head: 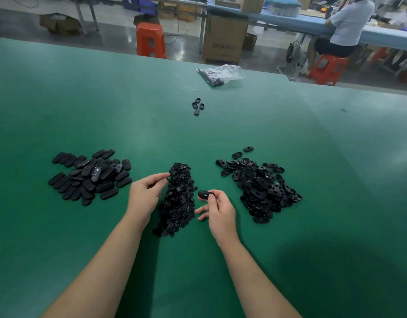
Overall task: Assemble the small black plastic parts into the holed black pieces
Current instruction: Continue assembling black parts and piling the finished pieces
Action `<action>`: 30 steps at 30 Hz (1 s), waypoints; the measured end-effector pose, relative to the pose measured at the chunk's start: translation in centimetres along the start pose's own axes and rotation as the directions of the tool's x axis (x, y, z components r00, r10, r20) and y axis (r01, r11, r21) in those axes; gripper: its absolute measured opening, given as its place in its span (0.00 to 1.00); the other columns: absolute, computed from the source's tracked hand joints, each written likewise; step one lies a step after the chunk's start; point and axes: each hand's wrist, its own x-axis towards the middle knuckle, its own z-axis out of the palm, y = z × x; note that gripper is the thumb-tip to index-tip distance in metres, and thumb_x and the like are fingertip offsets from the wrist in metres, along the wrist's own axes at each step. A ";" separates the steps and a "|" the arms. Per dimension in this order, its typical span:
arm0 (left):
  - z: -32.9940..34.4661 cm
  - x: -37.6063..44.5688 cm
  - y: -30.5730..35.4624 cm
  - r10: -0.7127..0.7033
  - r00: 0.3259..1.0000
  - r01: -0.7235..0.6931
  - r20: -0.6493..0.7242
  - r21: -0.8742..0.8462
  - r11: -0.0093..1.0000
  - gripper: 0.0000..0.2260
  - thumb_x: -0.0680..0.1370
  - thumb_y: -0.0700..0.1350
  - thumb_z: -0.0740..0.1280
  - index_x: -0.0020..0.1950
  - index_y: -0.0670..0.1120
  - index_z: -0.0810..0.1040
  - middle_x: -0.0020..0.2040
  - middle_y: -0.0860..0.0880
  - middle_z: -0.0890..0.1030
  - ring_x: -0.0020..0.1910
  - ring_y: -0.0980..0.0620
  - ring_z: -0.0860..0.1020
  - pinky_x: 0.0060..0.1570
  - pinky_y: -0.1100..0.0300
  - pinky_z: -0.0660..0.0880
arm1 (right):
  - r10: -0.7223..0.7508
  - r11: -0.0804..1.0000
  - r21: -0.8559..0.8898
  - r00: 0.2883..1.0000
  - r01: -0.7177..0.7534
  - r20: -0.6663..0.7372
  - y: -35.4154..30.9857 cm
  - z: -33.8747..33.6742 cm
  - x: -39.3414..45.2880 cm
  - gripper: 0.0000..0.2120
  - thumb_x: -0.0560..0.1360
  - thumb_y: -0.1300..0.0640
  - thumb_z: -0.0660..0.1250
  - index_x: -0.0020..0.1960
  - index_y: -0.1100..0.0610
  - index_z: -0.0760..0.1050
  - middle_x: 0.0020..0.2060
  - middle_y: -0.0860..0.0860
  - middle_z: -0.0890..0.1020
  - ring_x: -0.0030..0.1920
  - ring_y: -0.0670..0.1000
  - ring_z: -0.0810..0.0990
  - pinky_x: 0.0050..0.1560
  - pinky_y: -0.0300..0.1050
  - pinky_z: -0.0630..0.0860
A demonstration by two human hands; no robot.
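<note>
A heap of small black plastic parts (178,198) lies in the middle of the green table. To its right sits a pile of holed black oval pieces (260,184). A pile of oval black pieces without visible holes (90,176) lies on the left. My left hand (145,195) reaches the top left edge of the small-parts heap, thumb and forefinger closing on a small part there. My right hand (217,210) pinches one holed black piece (204,194) just right of the heap, above the table.
A few loose oval pieces (197,106) lie farther back, and a clear plastic bag (221,74) with black parts sits near the table's far edge. Beyond it are orange stools (150,40), a cardboard box (223,40) and a seated person (345,26) at another bench.
</note>
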 end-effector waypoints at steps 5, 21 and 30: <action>1.7 -0.8 1.1 -0.020 0.997 0.020 0.073 0.008 1.000 0.07 0.76 0.37 0.74 0.52 0.47 0.84 0.31 0.56 0.79 0.27 0.59 0.71 0.29 0.68 0.70 | -0.005 1.000 -0.008 1.000 0.005 0.001 0.1 0.0 0.1 0.09 0.85 0.60 0.56 0.55 0.52 0.75 0.49 0.48 0.86 0.37 0.53 0.86 0.36 0.47 0.82; 7.1 -4.2 2.4 0.103 0.969 -0.208 0.223 0.526 0.825 0.05 0.74 0.43 0.72 0.40 0.52 0.82 0.36 0.57 0.82 0.37 0.62 0.79 0.37 0.68 0.71 | -0.085 0.990 -0.115 0.996 0.083 -0.015 0.7 -0.4 0.5 0.09 0.83 0.59 0.61 0.53 0.46 0.74 0.47 0.46 0.85 0.49 0.47 0.83 0.54 0.52 0.80; 7.5 -4.1 2.4 0.098 0.980 -0.178 0.175 0.532 0.828 0.06 0.75 0.42 0.71 0.40 0.53 0.81 0.37 0.57 0.82 0.37 0.62 0.79 0.33 0.73 0.69 | -0.069 0.991 -0.113 0.998 0.068 0.000 0.7 -0.4 0.6 0.07 0.83 0.57 0.61 0.52 0.45 0.73 0.46 0.47 0.84 0.46 0.46 0.83 0.51 0.55 0.81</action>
